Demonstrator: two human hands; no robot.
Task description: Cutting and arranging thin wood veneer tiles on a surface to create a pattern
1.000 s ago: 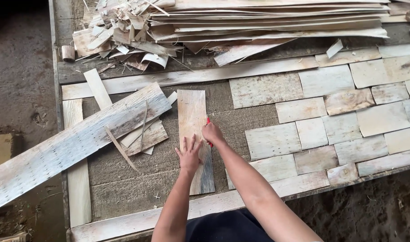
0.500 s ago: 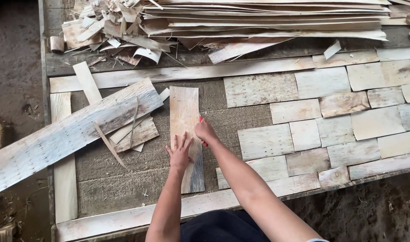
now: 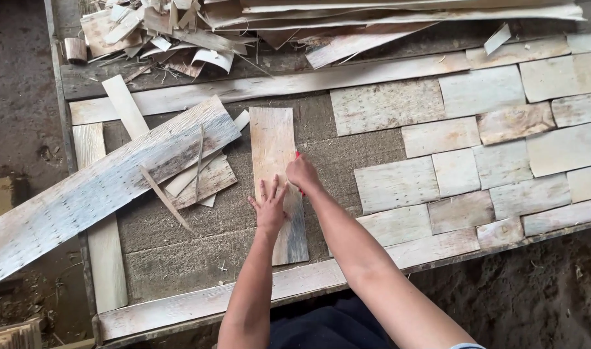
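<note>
Veneer strip (image 3: 273, 155) lies lengthwise near the middle of the table (image 3: 179, 239), its far end pointing at the scrap pile (image 3: 179, 39) and its near end close to the front edge board (image 3: 198, 304). Left hand (image 3: 270, 205) rests flat on the strip's lower half, fingers spread wide, palm down, gripping nothing. Right hand (image 3: 303, 174) sits at the strip's right edge, curled shut around a small red tool (image 3: 299, 157) of which only a sliver shows; what kind of tool it is cannot be told. Just left of the strip lies a long pale plank (image 3: 108, 187), slanting across the table and past its left edge, with thin slivers (image 3: 198, 174) on top. To the right, patches (image 3: 476, 142) of veneer lie edge to edge in rows, covering that side of the table.
</note>
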